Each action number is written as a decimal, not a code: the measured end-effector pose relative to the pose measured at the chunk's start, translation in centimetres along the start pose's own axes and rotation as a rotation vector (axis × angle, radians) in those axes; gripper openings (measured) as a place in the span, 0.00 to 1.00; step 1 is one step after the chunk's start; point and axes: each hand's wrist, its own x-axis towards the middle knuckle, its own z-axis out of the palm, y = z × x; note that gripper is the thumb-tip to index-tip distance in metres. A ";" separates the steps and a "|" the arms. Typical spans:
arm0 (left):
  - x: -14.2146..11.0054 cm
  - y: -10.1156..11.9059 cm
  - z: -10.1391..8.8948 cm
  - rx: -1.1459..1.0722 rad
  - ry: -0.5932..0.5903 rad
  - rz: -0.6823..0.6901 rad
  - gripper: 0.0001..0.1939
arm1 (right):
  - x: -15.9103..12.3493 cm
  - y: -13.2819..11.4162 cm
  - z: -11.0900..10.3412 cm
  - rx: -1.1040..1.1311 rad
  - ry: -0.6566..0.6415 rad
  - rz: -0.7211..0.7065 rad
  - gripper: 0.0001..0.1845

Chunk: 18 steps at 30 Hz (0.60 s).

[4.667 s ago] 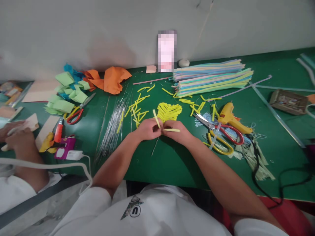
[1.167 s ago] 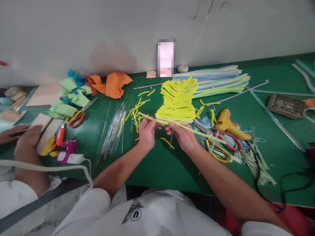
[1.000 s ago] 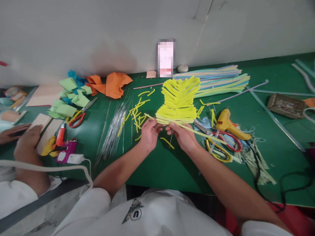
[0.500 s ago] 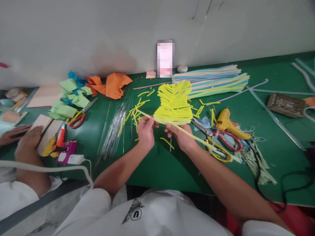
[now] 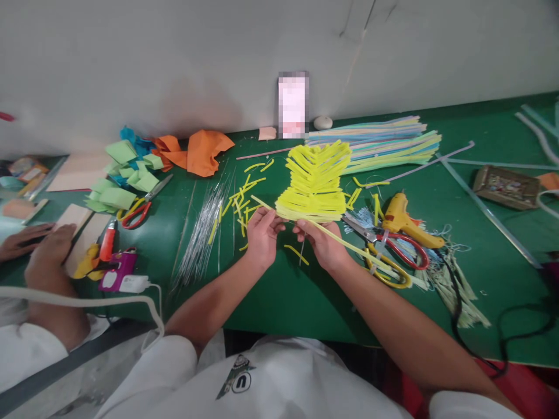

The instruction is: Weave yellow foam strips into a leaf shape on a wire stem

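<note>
A bright yellow leaf-like piece (image 5: 315,180) made of folded fuzzy stems, like pipe cleaners, rises in front of my hands. A long pale yellow pipe cleaner (image 5: 336,235) lies slantwise across its lower end. My left hand (image 5: 263,233) pinches this stem near its left end, thumb on top. With its fingers closed, my right hand (image 5: 324,243) grips the same stem right of the piece's centre. A thin wire (image 5: 301,254) sticks down between the hands. Short yellow cut pieces (image 5: 238,203) are scattered to the left.
Scissors (image 5: 404,250) and a yellow glue gun (image 5: 404,218) lie at right. Bundled pastel pipe cleaners (image 5: 384,145) are behind. Silvery wires (image 5: 203,238), more scissors (image 5: 137,213) and green paper (image 5: 122,174) sit left. Another person's hand (image 5: 52,250) rests at far left.
The yellow leaf-like piece has tilted and shifted slightly right at its top. The pale stem's left end has moved right. My left hand has shifted a little right; both hands keep their hold.
</note>
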 end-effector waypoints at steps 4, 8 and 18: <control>0.2 -0.4 -0.2 0.025 0.017 0.046 0.15 | -0.1 -0.1 0.2 0.007 0.004 0.006 0.11; 0.5 -0.8 -0.6 0.127 0.061 0.205 0.16 | -0.2 -0.2 0.2 0.008 0.014 0.006 0.11; -0.1 -0.8 -0.7 0.430 0.058 0.491 0.14 | -0.1 0.0 0.1 -0.012 0.036 -0.021 0.12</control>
